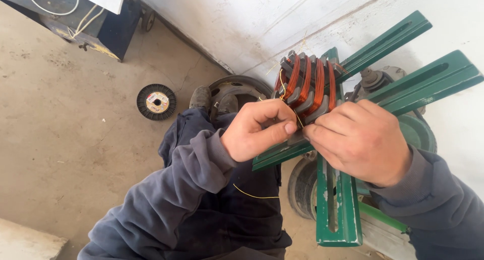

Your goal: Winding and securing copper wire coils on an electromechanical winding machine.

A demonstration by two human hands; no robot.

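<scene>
A grey stepped former [308, 83] wound with several bands of copper wire sits on a green slotted metal frame [403, 88]. My left hand [254, 129] pinches at the former's lower end, thumb and forefinger closed on a thin yellowish wire or tie. My right hand [360, 139] presses its fingertips against the same lower end, just right of the left hand. A loose yellow strand [254, 194] hangs below my left wrist over my dark trousers.
A black wire spool [157, 102] lies flat on the concrete floor to the left. A dark cabinet on wheels [96, 18] stands at top left. A white wall runs behind the frame. My shoe [200, 96] rests by a dark round wheel [242, 86].
</scene>
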